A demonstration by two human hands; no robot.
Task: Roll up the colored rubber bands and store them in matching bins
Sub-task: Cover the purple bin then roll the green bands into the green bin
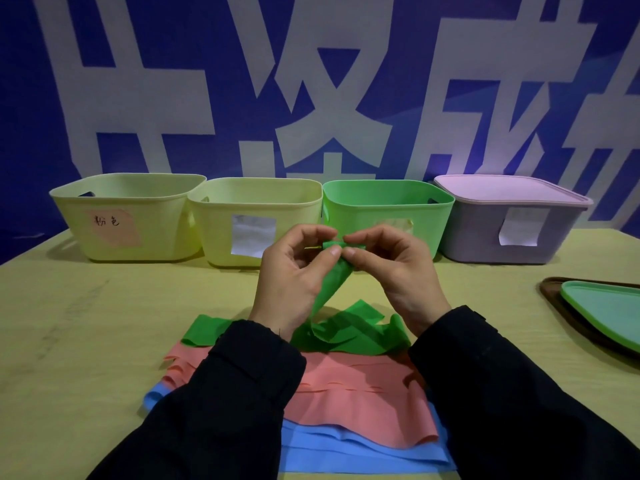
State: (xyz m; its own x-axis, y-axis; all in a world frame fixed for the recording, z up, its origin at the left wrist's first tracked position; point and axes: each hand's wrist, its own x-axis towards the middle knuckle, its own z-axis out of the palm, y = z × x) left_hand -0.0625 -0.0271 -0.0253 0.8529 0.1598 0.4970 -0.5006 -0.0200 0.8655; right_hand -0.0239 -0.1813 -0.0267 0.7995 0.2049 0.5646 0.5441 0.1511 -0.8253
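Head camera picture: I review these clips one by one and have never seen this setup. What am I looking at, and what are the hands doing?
No machine here: a person wears a camera on the head, looking down at their own two hands. The left hand and right hand pinch one end of a green rubber band, starting a roll; the rest trails onto the table. Below lie pink bands on blue bands. Behind stand two pale yellow bins, a green bin and a lidded purple bin. A green lid lies at right.
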